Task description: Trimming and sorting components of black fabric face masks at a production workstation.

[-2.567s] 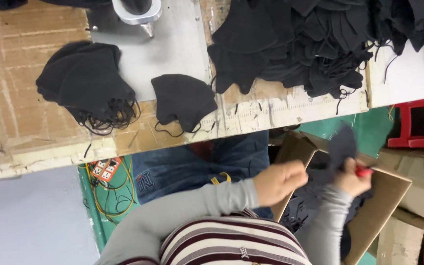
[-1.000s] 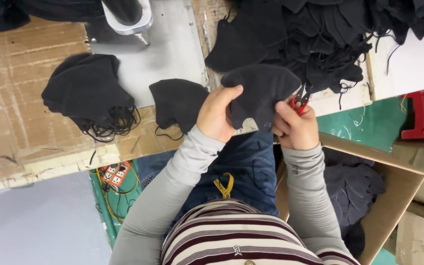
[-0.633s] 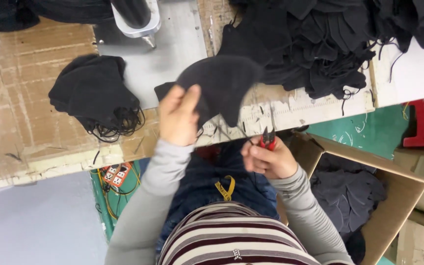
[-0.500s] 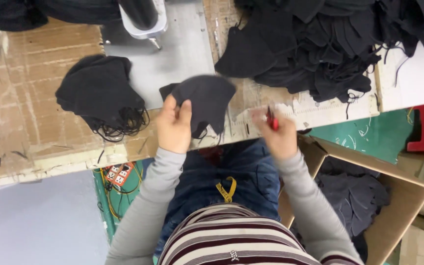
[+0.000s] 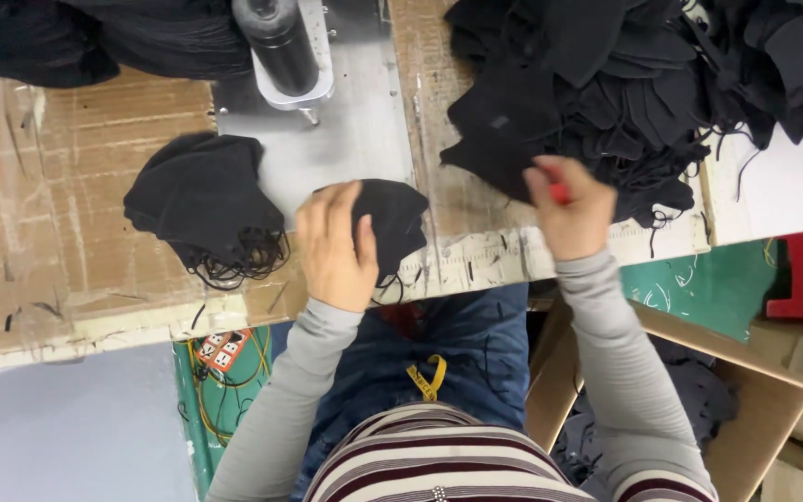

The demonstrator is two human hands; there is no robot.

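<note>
My left hand (image 5: 335,249) lies palm-down, fingers spread nearly flat, on a black fabric piece (image 5: 392,223) that sits on the table (image 5: 76,232) near its front edge, just below the grey metal plate (image 5: 346,139). Hand covers the piece's left part; no pinch that I can see, just pressing on top. Loose threads hang off the piece's lower edge. My right hand (image 5: 569,209) is up at the big heap of black pieces (image 5: 625,84) on the right side of the table, fingers curled, w/ a small red tool (image 5: 559,193) peeking out between thumb and fingers. Fingertips touch the heap's lower-left edge; can't tell whether they've got hold of any fabric, since hand is a bit blurred. To the left, well apart from my left hand, a small stack of black pieces (image 5: 202,204) w/ tangled threads at its bottom. Dark cylinder (image 5: 281,42) stands at top of the plate. Open cardboard box (image 5: 745,409) sits below right, by my right arm, dark fabric inside.
</note>
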